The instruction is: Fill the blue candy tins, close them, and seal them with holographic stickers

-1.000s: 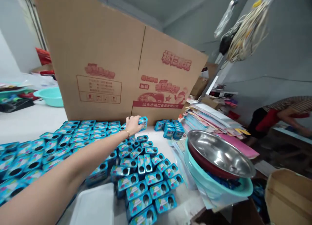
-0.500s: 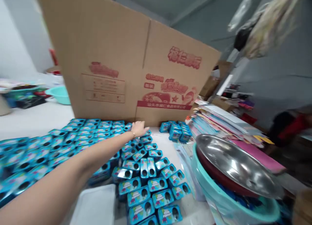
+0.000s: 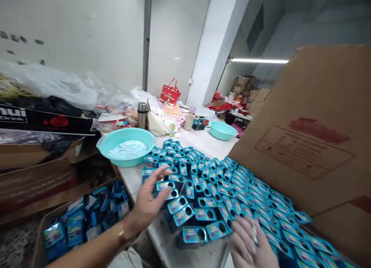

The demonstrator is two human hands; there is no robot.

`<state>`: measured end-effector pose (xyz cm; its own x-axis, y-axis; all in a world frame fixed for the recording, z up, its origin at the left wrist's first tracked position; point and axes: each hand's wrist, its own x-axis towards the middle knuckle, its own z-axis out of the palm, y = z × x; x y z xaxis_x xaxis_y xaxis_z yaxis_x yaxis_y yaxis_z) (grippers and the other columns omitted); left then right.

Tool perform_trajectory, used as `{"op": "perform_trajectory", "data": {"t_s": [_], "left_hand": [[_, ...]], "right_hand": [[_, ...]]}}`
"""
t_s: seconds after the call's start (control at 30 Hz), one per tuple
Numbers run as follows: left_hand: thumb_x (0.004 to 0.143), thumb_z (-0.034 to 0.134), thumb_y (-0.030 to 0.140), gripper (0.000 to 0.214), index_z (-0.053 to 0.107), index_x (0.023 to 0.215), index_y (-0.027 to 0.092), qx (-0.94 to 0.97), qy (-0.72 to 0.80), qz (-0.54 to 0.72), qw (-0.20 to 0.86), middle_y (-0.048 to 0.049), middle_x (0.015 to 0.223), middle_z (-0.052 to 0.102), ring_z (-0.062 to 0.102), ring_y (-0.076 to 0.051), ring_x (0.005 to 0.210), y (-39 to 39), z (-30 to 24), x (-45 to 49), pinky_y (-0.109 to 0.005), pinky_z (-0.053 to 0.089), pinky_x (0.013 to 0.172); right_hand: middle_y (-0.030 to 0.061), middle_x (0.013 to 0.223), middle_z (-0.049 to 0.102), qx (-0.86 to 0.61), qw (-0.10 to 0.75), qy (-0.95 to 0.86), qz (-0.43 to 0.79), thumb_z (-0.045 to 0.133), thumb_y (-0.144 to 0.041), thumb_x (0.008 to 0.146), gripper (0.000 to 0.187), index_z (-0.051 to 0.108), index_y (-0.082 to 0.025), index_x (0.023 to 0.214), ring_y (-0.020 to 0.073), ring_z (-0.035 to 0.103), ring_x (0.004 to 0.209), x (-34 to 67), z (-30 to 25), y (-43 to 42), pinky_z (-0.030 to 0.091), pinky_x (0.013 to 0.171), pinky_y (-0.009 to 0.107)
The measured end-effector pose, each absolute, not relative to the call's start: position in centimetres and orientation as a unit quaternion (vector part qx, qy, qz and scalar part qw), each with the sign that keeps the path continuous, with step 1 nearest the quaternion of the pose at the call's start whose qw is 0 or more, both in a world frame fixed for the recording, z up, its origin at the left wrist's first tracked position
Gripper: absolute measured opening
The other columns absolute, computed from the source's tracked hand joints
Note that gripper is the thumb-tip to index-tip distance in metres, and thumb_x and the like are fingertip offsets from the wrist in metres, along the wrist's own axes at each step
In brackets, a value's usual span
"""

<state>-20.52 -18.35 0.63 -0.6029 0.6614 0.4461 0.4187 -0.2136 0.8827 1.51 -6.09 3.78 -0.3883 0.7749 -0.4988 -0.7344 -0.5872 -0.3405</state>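
the left hand is parted wide, thumb apart from the fingers, nothing visible in its grip; it hangs at the near-left edge of the blue boxes. the right hand, at the front of the boxes, curls on small white pieces, though blur keeps me from judging how firmly. i take it the boxes stand packed on the counter so their dark round spots face up within reach. the standing carton probably bounds them; the turquoise basin sits just beside their left end.
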Motion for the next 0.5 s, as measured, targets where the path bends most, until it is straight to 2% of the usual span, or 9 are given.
{"op": "perform_trajectory", "data": {"t_s": [0.07, 0.17, 0.2, 0.23, 0.37, 0.5], "left_hand": [[0.09, 0.055, 0.044, 0.05, 0.043, 0.136, 0.027, 0.308, 0.679, 0.66, 0.098, -0.0098, 0.13, 0.057, 0.054, -0.026, 0.122, -22.2, -4.6, -25.4, -0.049, 0.041, 0.108], [0.085, 0.057, 0.055, 0.064, 0.038, 0.138, 0.026, 0.162, 0.734, 0.653, 0.093, -0.0107, 0.128, 0.056, 0.053, -0.029, 0.123, -27.9, -11.5, -30.6, -0.051, 0.041, 0.107], [0.082, 0.057, 0.058, 0.07, 0.036, 0.14, 0.025, 0.13, 0.741, 0.652, 0.094, -0.0116, 0.128, 0.056, 0.052, -0.031, 0.124, -29.6, -13.3, -31.8, -0.053, 0.041, 0.107], [0.08, 0.059, 0.061, 0.076, 0.033, 0.142, 0.025, 0.103, 0.747, 0.65, 0.095, -0.0124, 0.129, 0.054, 0.051, -0.032, 0.125, -30.9, -14.6, -32.9, -0.054, 0.041, 0.107], [0.078, 0.06, 0.063, 0.088, 0.022, 0.148, 0.026, 0.067, 0.743, 0.66, 0.085, -0.014, 0.138, 0.049, 0.05, -0.033, 0.128, -32.5, -16.8, -36.5, -0.053, 0.043, 0.106], [0.084, 0.052, 0.061, 0.087, 0.011, 0.152, 0.025, 0.086, 0.724, 0.681, 0.077, -0.0161, 0.153, 0.032, 0.042, -0.033, 0.136, -28.8, -15.6, -39.8, -0.05, 0.042, 0.108]], "right_hand": [[-0.0088, 0.056, 0.035, -0.246, 0.412, -0.074, 0.874, 0.055, -0.019, 0.083, 0.022, 0.042, -0.024, 0.066, 0.0059, 0.032, 0.034, -4.7, 4.6, -5.5, 0.028, 0.025, 0.015], [-0.0109, 0.054, 0.033, -0.183, 0.327, -0.223, 0.9, 0.058, -0.024, 0.081, 0.022, 0.041, -0.022, 0.068, 0.0032, 0.026, 0.036, -16.1, 6.0, -5.1, 0.023, 0.029, 0.014], [-0.0106, 0.055, 0.035, -0.187, 0.327, -0.29, 0.88, 0.058, -0.028, 0.081, 0.021, 0.041, -0.021, 0.069, 0.0027, 0.025, 0.037, -20.3, 6.2, -5.1, 0.021, 0.03, 0.014], [-0.0102, 0.056, 0.037, -0.197, 0.346, -0.361, 0.843, 0.056, -0.033, 0.081, 0.022, 0.042, -0.021, 0.07, 0.0028, 0.026, 0.038, -24.4, 6.3, -5.2, 0.022, 0.032, 0.014], [-0.0086, 0.053, 0.044, -0.228, 0.389, -0.433, 0.78, 0.055, -0.04, 0.079, 0.023, 0.045, -0.022, 0.07, 0.0055, 0.033, 0.039, -38.8, 4.6, -5.7, 0.022, 0.034, 0.017], [-0.0062, 0.052, 0.05, -0.223, 0.405, -0.528, 0.712, 0.07, -0.031, 0.069, 0.023, 0.051, -0.02, 0.063, 0.008, 0.042, 0.048, -45.9, 1.5, -5.1, 0.03, 0.041, 0.019]]}}
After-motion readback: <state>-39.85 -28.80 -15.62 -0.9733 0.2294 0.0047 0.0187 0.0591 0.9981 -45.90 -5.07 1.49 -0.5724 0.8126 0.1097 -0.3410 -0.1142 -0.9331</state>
